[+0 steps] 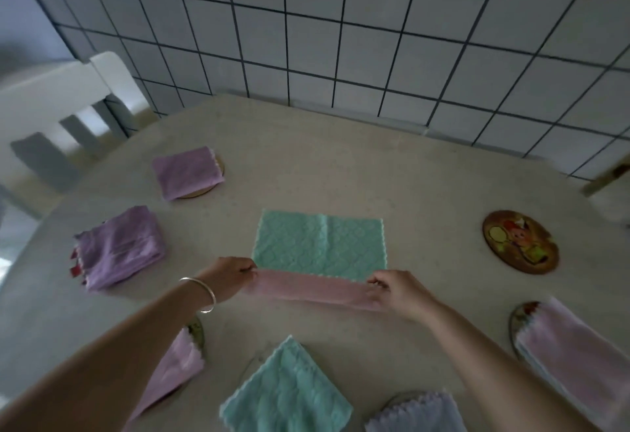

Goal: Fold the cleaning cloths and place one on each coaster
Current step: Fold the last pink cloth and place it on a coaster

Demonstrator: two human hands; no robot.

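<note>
One pale speckled table (392,172) fills most of the view, set against a white tiled wall with dark grout (341,32); a white slatted chair (68,100) stands at its far left corner.

Mid-table lies the green waffle-textured cleaning cloth with a pink underside (317,244), spread flat, its near edge turned up and over so a pink band shows along the front. The left hand (228,278) pinches the left end of that band between thumb and curled fingers; a silver bangle (204,295) sits on that wrist. The right hand (395,290) pinches the right end the same way, fingers curled round the hem.

Left of the cloth: a stack of purple cloths (119,249), unsorted. Beyond it, a folded purple cloth (185,172) rests on a round wooden coaster (218,167).

Near edge: a folded pink cloth (572,349) on a coaster at right, a folded green cloth (289,394) at centre, a lilac cloth (419,414) just right of it, a pink cloth (174,367) under the left forearm, coaster rim showing.

Right of the spread cloth, well apart: a round brown coaster with a printed picture (520,242), bare.
</note>
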